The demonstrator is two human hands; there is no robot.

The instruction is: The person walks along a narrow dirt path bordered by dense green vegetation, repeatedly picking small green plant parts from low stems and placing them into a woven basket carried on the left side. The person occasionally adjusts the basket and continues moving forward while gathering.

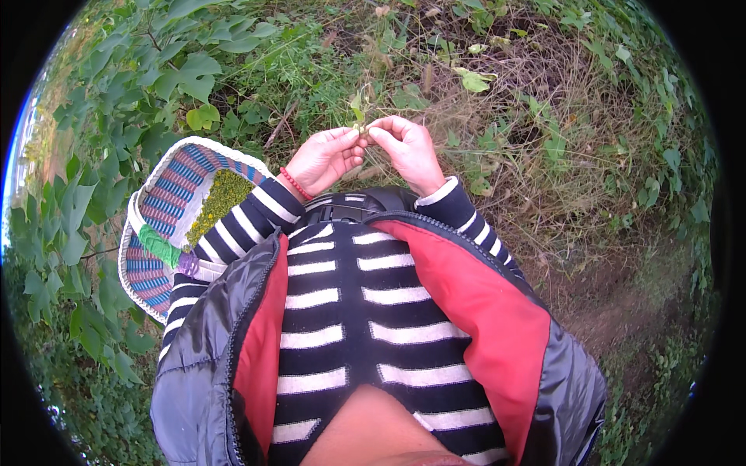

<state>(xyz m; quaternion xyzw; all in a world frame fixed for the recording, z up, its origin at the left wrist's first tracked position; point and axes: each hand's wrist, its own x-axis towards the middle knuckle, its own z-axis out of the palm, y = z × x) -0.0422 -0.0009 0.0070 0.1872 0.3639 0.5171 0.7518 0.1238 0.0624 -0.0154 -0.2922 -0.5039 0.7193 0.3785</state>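
Observation:
Both hands meet in front of my waist, thumbs and fingertips close together. Between them is a small green sprig (358, 110) with a narrow leaf pointing up and pale buds or pods at its base. My left hand (328, 156), with a red bead bracelet (296, 184) at the wrist, pinches it from the left. From the right, my right hand (406, 148) pinches it between thumb and forefinger. A woven basket (165, 201) of blue and reddish strips hangs on my left forearm by its wrapped handle (158, 247). Inside lies a heap of small yellow-green flower heads (220, 201), partly hidden by my sleeve.
Broad-leaved green bushes (192, 76) crowd the left side, touching the basket. Dry grass and thin stems (536, 93) cover the ground ahead and to the right. Bare brown soil (606, 291) shows at the lower right. Leafy vines (670, 157) line the right edge.

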